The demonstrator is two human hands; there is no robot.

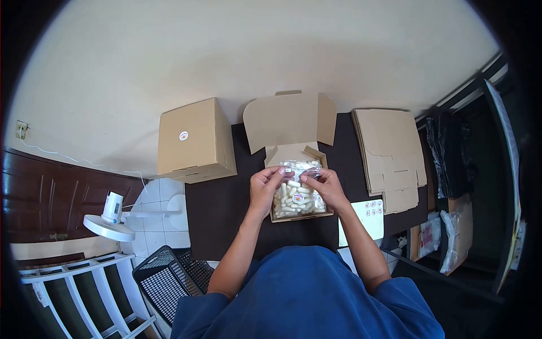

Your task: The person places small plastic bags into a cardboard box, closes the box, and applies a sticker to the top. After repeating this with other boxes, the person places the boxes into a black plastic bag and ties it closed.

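A clear plastic bag full of pale, stick-shaped pieces, with a round sticker on its front, is held upright over an open cardboard box. My left hand pinches the bag's upper left edge. On the other side, my right hand grips its upper right edge between thumb and fingers. Behind the bag, more of the pale pieces show inside the box, whose tall lid stands raised at the back. The bag hides much of the box's inside.
A closed cardboard box with a sticker stands left on the dark table. Flattened cardboard boxes are stacked at right, near a sticker sheet. Left of the table are a white fan and black crates.
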